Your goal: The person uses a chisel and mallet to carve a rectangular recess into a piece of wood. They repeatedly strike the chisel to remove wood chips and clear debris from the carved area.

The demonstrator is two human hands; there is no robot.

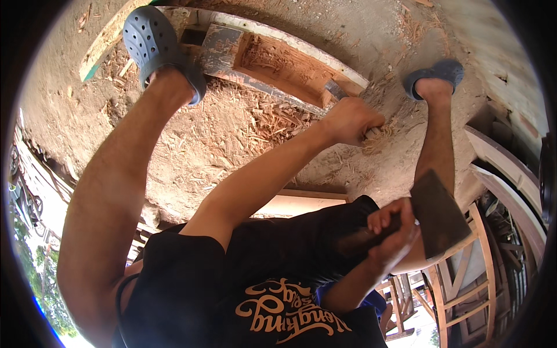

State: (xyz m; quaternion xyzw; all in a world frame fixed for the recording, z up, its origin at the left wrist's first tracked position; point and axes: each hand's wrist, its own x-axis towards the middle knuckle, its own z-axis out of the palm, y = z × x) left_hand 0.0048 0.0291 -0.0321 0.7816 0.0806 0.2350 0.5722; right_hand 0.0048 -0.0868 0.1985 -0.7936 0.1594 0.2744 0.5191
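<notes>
My left hand [351, 120] is closed around a chisel whose metal blade [335, 89] meets the right end of a recess in a long, curved wooden piece [223, 47]. Grey and white worn paint covers parts of the wood, and chips lie inside the recess. The chisel's handle end shows below my fist. Raised near my body on the right, my right hand [394, 229] grips the handle of a mallet with a dark, blocky head [439, 214]. The mallet is apart from the chisel. My left foot, in a blue clog [152, 43], presses on the wood's left part.
Wood shavings [278, 122] litter the dirt floor around the piece. My other clog [435, 77] rests on the ground at the right. Curved boards [505, 153] and a wooden frame [470, 296] stand along the right side. A pale board [307, 204] lies near my lap.
</notes>
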